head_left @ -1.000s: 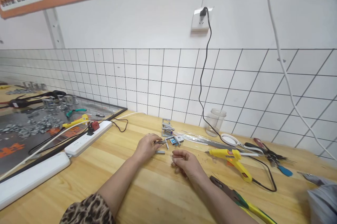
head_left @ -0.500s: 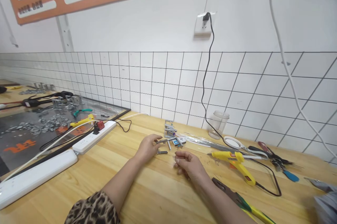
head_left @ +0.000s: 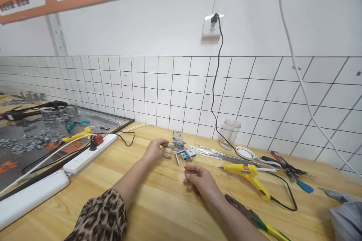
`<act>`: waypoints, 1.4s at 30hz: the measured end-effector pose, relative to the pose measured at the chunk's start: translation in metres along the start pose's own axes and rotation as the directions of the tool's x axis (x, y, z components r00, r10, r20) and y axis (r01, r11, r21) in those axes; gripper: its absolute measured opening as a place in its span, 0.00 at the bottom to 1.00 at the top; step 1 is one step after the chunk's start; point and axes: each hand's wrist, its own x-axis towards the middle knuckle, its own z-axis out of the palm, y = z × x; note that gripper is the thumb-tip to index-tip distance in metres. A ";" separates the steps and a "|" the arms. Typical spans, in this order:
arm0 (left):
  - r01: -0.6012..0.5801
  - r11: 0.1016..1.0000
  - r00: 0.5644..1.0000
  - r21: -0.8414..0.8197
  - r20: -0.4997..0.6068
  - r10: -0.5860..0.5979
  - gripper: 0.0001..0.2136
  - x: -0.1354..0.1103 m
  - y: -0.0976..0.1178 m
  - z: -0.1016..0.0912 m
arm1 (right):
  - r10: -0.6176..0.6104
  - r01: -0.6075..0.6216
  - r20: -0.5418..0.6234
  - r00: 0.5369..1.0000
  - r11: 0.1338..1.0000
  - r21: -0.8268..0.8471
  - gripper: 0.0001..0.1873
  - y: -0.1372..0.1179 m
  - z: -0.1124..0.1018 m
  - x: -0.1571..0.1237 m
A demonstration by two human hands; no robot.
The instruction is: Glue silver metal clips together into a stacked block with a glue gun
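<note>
My left hand (head_left: 154,149) reaches forward on the wooden bench (head_left: 158,203), thumb and fingers pinched on a small grey metal piece (head_left: 167,146). Just beyond it lies a cluster of small metal parts (head_left: 181,148), some with blue faces. My right hand (head_left: 198,178) rests nearer to me on the bench, fingers curled loosely inward; whether anything is in them I cannot make out.
A yellow glue gun (head_left: 249,173) with its black cord lies right of the hands. Behind it are thin metal rods (head_left: 215,152), a clear jar (head_left: 229,134), scissors (head_left: 254,155) and pliers (head_left: 288,165). White power strips (head_left: 87,154) lie at the left. A grey sleeve (head_left: 345,214) shows at far right.
My left hand has moved forward toward the cluster of metal parts, still pinching the metal piece. My right hand has stayed near me. The camera shifted slightly.
</note>
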 end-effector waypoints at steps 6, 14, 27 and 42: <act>-0.026 0.999 1.000 0.020 0.007 0.025 0.10 0.014 -0.006 0.009 | -0.012 0.012 0.024 1.000 1.000 0.016 0.15 -0.001 -0.003 0.001; -0.063 0.996 0.998 0.060 0.007 0.063 0.09 0.019 -0.012 0.017 | -0.019 0.018 0.044 0.999 1.000 0.024 0.15 0.004 -0.003 0.004; 0.010 0.999 0.991 0.033 -0.135 -0.006 0.11 -0.001 0.002 0.014 | -0.062 0.062 0.014 0.998 0.998 0.033 0.18 -0.002 -0.001 0.001; -0.018 0.973 0.999 -0.230 0.029 0.025 0.10 -0.138 0.132 0.007 | -0.190 0.179 0.003 0.982 0.922 -0.342 0.10 -0.059 -0.054 -0.061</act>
